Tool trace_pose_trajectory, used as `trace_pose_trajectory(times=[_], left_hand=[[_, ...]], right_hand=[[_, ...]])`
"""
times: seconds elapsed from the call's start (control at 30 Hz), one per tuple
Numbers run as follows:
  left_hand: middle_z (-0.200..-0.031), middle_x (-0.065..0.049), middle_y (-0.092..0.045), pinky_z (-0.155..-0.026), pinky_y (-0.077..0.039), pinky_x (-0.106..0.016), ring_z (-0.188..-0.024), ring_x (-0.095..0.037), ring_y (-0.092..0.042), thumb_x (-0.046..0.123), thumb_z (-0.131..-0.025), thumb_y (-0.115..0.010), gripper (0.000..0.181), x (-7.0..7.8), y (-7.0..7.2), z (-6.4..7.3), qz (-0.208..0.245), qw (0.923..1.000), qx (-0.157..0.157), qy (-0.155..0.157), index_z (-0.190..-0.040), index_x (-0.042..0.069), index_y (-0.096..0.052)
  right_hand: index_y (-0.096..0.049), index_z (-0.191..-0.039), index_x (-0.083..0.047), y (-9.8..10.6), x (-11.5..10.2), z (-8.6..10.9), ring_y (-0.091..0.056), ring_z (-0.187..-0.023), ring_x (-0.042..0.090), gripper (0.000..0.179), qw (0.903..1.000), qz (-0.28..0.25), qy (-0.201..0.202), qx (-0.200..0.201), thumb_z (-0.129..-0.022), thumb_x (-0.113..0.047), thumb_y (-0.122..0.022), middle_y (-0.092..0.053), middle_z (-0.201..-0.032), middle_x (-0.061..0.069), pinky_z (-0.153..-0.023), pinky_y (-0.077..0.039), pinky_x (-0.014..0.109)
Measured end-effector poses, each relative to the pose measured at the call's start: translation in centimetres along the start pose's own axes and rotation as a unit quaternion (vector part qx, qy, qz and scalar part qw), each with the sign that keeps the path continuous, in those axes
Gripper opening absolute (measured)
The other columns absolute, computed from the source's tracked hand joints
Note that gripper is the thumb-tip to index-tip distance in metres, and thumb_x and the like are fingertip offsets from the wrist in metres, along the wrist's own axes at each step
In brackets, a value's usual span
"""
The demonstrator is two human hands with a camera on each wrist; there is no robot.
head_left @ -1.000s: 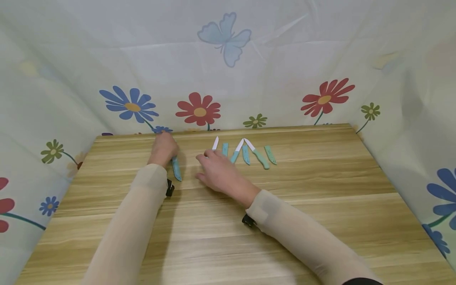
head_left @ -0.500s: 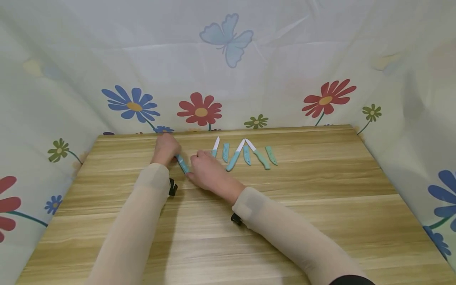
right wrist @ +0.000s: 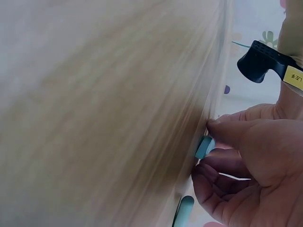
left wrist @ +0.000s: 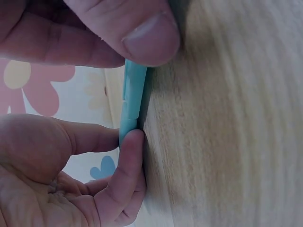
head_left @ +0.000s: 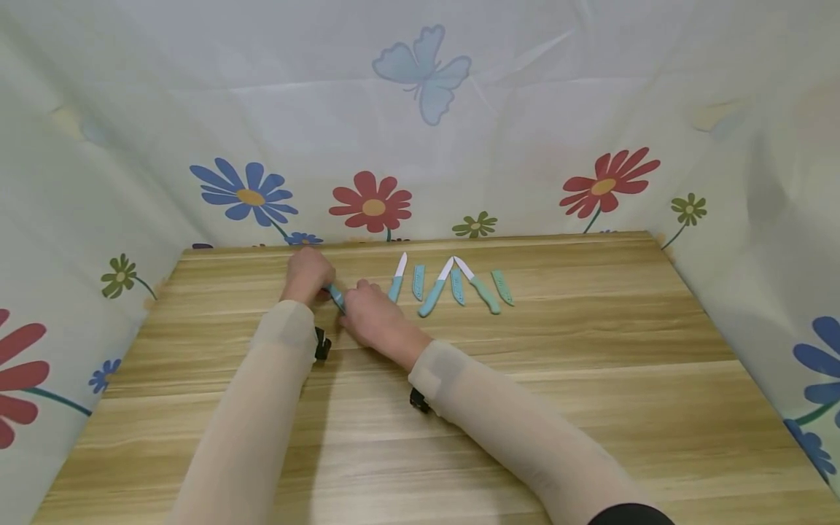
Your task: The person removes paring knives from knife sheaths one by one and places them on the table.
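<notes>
In the head view my left hand (head_left: 308, 275) is near the back left of the table, with my right hand (head_left: 375, 315) close beside it. A small light-blue knife sheath (left wrist: 136, 90) spans the gap between them, low over the wood. In the left wrist view my left thumb and index finger pinch the knife's handle (left wrist: 127, 127), just past the sheath's mouth. My right hand's thumb and fingers grip the sheath's other end. The right wrist view shows the sheath's end (right wrist: 205, 147) poking out between right thumb and fingers. No blade shows on this knife.
Right of my hands lie two blue-handled knives (head_left: 397, 281) and a green-handled knife (head_left: 485, 295), white blades bare. Among them are two blue sheaths (head_left: 418, 282) and a green sheath (head_left: 502, 287). A flowered curtain (head_left: 512, 117) stands behind the wooden table (head_left: 525, 423).
My right hand has moved left from beside the bare knives and now grips the sheath. The sheathed knife has swung, its sheath end shifting right toward that hand. My left hand stays nearly in place.
</notes>
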State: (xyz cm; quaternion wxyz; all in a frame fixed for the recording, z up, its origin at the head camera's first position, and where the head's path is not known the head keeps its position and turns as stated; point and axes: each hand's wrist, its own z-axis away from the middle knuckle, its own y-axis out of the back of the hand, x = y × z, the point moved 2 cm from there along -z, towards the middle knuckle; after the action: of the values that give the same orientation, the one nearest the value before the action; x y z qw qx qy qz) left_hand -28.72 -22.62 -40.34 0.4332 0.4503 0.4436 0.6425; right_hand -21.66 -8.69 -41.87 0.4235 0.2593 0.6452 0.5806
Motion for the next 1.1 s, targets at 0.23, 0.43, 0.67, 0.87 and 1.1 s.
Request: trace_pose_trajectory(times=[0.23, 0.43, 0.67, 0.87, 1.1], left_hand=[[-0.09, -0.017, -0.072, -0.081, -0.057, -0.037, -0.076, -0.027, -0.071, 0.006, -0.088, -0.059, 0.018, 0.1, 0.1, 0.1, -0.014, 0.9999, -0.001, 0.001, -0.072, 0.001, -0.066], [-0.068, -0.007, -0.065, -0.071, -0.054, -0.032, -0.064, -0.02, -0.067, 0.006, -0.085, -0.058, 0.019, -0.2, 0.1, 0.0, -0.005, 1.0, 0.0, 0.006, -0.068, 0.002, -0.065], [-0.043, 0.004, -0.053, -0.045, -0.048, -0.017, -0.041, -0.007, -0.06, 0.001, -0.083, -0.057, 0.011, -0.9, -0.3, -0.1, 0.199, 0.9774, -0.012, 0.071, -0.072, -0.003, -0.058], [-0.061, -0.01, -0.07, -0.051, -0.053, -0.02, -0.055, -0.014, -0.071, 0.008, -0.094, -0.067, 0.023, -1.0, 0.0, 0.7, 0.292, 0.9542, -0.004, 0.065, -0.097, -0.015, -0.066], [-0.111, -0.032, -0.067, -0.087, -0.062, -0.037, -0.077, -0.021, -0.079, 0.005, -0.102, -0.062, 0.043, 0.2, 0.4, 2.2, 0.472, 0.8795, -0.022, 0.059, -0.137, -0.018, -0.051]], right_hand=[[-0.066, -0.087, -0.011, -0.2, -0.2, -0.4, -0.058, -0.079, 0.016, 0.023, 0.9998, -0.007, -0.016, -0.014, -0.107, -0.022, -0.063, -0.061, -0.098, 0.007, -0.066, -0.053, 0.028], [-0.067, -0.091, -0.009, -0.2, -0.2, -0.4, -0.057, -0.078, 0.016, 0.018, 0.9997, -0.01, -0.017, -0.012, -0.107, -0.014, -0.059, -0.061, -0.097, 0.007, -0.065, -0.052, 0.027], [-0.067, -0.097, -0.007, 0.4, 0.4, 0.2, -0.055, -0.076, 0.016, 0.013, 0.9997, -0.017, -0.019, 0.004, -0.106, -0.01, -0.058, -0.058, -0.095, 0.007, -0.057, -0.05, 0.024], [-0.069, -0.101, -0.006, 1.5, 1.5, 1.1, -0.056, -0.075, 0.014, 0.015, 0.9996, -0.008, -0.01, 0.024, -0.107, -0.011, -0.057, -0.059, -0.096, 0.004, -0.056, -0.049, 0.022], [-0.071, -0.105, -0.005, 2.7, 3.3, 2.1, -0.057, -0.082, 0.015, 0.01, 0.9986, -0.01, -0.015, 0.05, -0.104, -0.008, -0.061, -0.062, -0.104, 0.004, -0.062, -0.052, 0.025]])
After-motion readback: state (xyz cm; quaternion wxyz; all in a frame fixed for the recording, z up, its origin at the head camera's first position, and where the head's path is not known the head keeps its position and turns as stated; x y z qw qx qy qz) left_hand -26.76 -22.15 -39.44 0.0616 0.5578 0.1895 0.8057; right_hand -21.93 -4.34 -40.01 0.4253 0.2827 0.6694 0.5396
